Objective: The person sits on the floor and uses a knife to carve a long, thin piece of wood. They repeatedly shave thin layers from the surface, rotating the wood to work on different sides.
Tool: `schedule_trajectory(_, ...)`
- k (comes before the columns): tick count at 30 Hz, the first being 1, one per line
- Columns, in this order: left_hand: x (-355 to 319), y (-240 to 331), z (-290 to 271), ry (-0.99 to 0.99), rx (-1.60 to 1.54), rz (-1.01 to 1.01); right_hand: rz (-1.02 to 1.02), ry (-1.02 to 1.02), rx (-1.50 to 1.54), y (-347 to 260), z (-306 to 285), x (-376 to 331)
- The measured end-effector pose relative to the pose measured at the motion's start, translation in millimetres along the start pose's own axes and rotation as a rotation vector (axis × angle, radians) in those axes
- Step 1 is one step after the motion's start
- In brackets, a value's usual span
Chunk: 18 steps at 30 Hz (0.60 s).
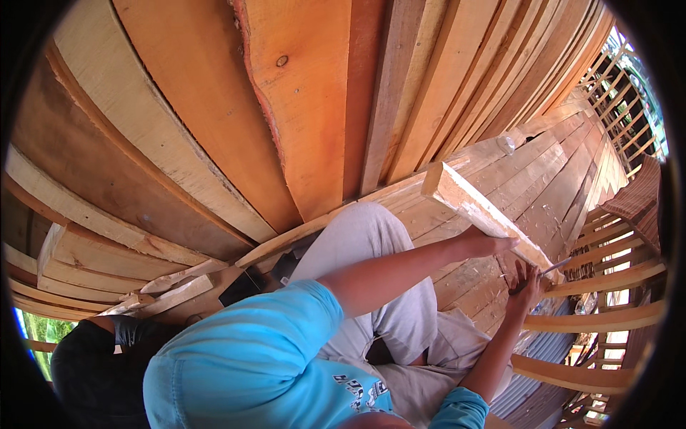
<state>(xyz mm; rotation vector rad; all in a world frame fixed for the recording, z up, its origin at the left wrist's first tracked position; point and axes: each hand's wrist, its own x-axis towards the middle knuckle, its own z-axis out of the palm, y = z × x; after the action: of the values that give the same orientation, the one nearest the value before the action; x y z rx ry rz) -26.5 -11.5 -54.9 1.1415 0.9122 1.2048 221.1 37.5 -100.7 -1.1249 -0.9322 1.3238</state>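
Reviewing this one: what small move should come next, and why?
Perhaps set the slim tool against the board near its lower end: the right hand grips the tool close by, and the left hand rests on the board. Whether they already touch is unclear.

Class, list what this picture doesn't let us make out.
Head view: thin tool, type unclear; the right hand hides part of it.
Head view: orange planks, upper ends cut off by the top edge.
Head view: black clothing, lower left; outline lost in the dark rim.
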Motion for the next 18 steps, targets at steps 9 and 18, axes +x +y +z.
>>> schedule_trajectory(9,-9,12,-1,-0.196,0.182,0.236,-0.025,0.048,-0.002,-9,-2,8)
schedule_trajectory(18,-6,22,-7,-0.206,-0.003,0.18,-0.004,0.093,0.147,-13,0,7)
